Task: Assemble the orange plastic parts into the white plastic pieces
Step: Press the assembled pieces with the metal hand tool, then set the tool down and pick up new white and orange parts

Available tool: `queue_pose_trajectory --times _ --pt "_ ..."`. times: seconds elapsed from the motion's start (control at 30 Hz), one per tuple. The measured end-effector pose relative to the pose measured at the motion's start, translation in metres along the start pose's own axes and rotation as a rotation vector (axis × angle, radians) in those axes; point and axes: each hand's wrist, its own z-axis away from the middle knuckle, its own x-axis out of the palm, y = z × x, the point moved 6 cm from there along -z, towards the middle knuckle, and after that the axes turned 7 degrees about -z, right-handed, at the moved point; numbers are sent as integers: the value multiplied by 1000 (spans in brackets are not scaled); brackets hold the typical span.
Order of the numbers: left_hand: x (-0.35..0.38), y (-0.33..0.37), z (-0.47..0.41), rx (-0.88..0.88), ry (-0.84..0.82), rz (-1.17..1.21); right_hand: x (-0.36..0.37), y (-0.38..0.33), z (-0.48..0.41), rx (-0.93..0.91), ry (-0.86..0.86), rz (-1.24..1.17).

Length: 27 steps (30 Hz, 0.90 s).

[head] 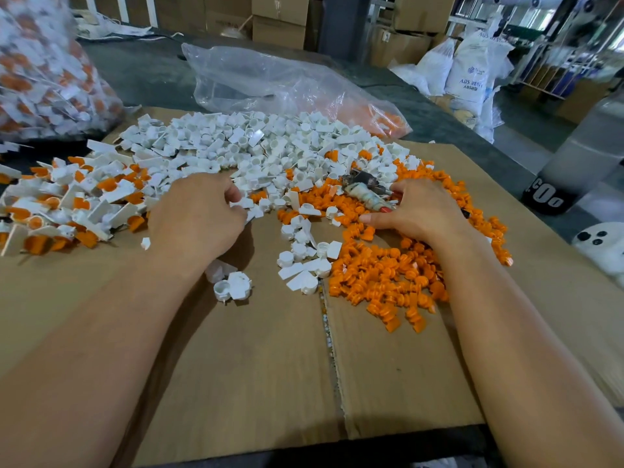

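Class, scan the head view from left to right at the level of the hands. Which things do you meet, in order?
Pile of assembled white-and-orange pieces → left hand → loose white pieces → right hand → dark-based container.

Bare left forearm [101,332] at lower left, bare right forearm [526,332] at lower right; the 2 hands, left hand [199,214] and right hand [422,211], bare.

Factory packing floor, stacked cardboard boxes [280,18], resin sacks [469,72], bulk bags of plastic parts [44,72]
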Motion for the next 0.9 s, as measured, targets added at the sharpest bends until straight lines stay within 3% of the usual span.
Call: queue_pose_trajectory --times 0.13,0.6,0.9 --pt "6 1 -2 43 -55 -72 3 1 -1 9 -17 16" --pt "15 11 2 158 -151 111 5 0 1 19 -13 -10" --pt "12 26 8 292 -62 202 -12 -38 20 -232 226 -217"
